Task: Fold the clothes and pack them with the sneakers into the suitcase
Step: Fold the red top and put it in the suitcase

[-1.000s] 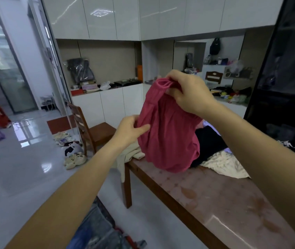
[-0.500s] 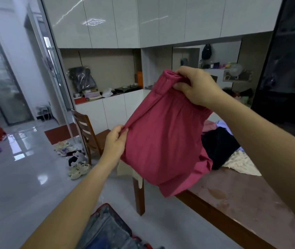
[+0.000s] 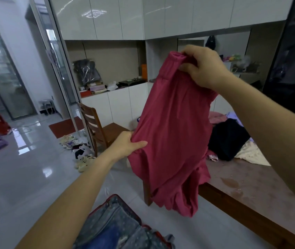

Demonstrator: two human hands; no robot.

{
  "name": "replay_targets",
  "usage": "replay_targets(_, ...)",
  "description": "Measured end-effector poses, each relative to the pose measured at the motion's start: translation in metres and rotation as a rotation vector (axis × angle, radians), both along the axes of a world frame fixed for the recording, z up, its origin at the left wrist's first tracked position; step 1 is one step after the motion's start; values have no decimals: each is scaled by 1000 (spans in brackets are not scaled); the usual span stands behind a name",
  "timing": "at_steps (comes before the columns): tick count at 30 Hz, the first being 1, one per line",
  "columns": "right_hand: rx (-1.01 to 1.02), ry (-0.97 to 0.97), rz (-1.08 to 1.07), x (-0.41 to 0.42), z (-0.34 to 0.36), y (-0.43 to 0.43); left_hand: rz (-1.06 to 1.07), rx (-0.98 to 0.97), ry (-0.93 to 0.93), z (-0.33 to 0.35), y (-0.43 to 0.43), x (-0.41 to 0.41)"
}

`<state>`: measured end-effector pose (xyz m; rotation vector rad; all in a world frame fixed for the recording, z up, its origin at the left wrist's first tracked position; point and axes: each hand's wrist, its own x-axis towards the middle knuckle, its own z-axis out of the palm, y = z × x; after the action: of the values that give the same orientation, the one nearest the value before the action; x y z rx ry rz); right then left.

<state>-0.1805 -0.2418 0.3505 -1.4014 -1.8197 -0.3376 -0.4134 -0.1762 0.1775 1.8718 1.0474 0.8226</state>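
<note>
the right hand (image 3: 202,69)'s grip is closed on the bunched top band of the red garment (image 3: 172,132), with the fingers curled over the band and the back of the hand toward the camera, held high. the left hand (image 3: 125,146) pinches the garment's left side edge lower down, thumb on the front of the cloth and fingers behind it. between the two grips the cloth hangs slantwise in the air. its lower hem dangles free above the floor, in front of the near corner of the tabletop (image 3: 251,187) — whether it brushes that edge cannot be told. both forearms reach in from the bottom corners, the right raised, the left lower. under the left forearm the open suitcase (image 3: 118,225) lies on the floor, dotted grey lining showing, with bare tile between it and the table leg. behind the garment, a dark garment (image 3: 227,139) and a cream cloth (image 3: 252,155) lie touching on the tabletop. a wooden chair (image 3: 100,128) stands at the far end — pale shoes (image 3: 82,153) on the floor beside it.
</note>
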Motion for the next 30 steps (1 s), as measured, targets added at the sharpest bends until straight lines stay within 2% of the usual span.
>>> replay_targets(3, 36, 14, -19, 7, 12, -8, -107, -28, 176, -21, 5, 12)
replay_targets(6, 72, 15, -85, 14, 29, -21, -109, -39, 202, -42, 9, 19)
replay_targets(10, 118, 34, -147, 25, 50, -37, 22, -128, 87, -60, 18, 20)
replay_targets(12, 117, 93, -239, 31, 61, -38, 22, -139, 47, -62, 18, 24)
replay_targets(14, 45, 100, -359, 41, 72, -31, 17, -181, -80, -57, 14, 30)
replay_targets(16, -30, -97, -461, 62, 71, -32, 14, -259, -287, -54, 18, 34)
replay_targets(17, -52, -133, -506, 60, 74, -35, 20, -287, -396, -52, 21, 34)
replay_targets(18, -14, -84, -489, 57, 79, -35, 44, -305, -489, -52, 25, 32)
replay_targets(19, 42, 59, -433, 49, 84, -29, 82, -318, -567, -52, 28, 29)
replay_targets(21, 156, 68, -308, 37, 84, -34, 161, -325, -623, -54, 33, 18)
replay_targets(24, 114, -5, -236, 43, 71, -22, 253, -319, -551, -60, 36, 3)
replay_targets(30, 92, 77, -271, 40, 57, -12, 234, -345, -499, -61, 36, -16)
